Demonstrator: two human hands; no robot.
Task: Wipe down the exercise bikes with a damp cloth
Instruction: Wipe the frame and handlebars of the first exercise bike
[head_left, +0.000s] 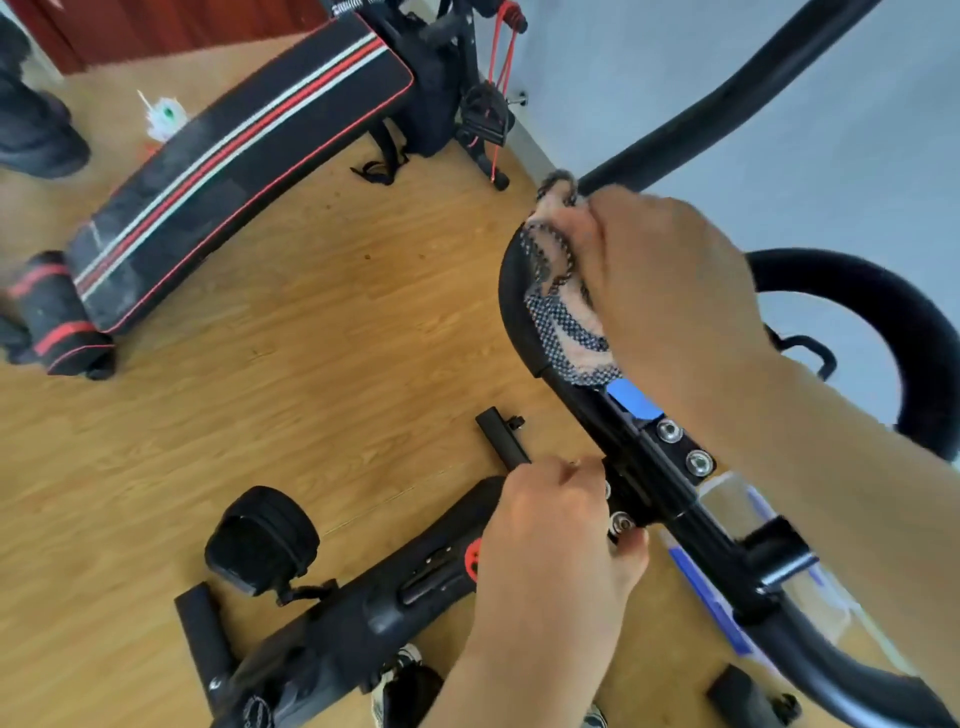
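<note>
Left hand: nearest, fingers curled round the bolted metal clamp at the handlebar's middle.
Handlebar: smooth black round tube. It slants from near right to far left, then hooks back toward the wall.
Right hand: clenched on the cloth, pressing it onto the handlebar's far bend.
Cloth: soft pink with dark dotted mesh, bunched.
Room: open wood floor left of the handlebar, with a padded striped bench beyond.

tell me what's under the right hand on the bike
A dotted cloth, bunched under the right hand and pressed on the black handlebar. The palm covers the rest of the cloth and the bar beneath it.
</note>
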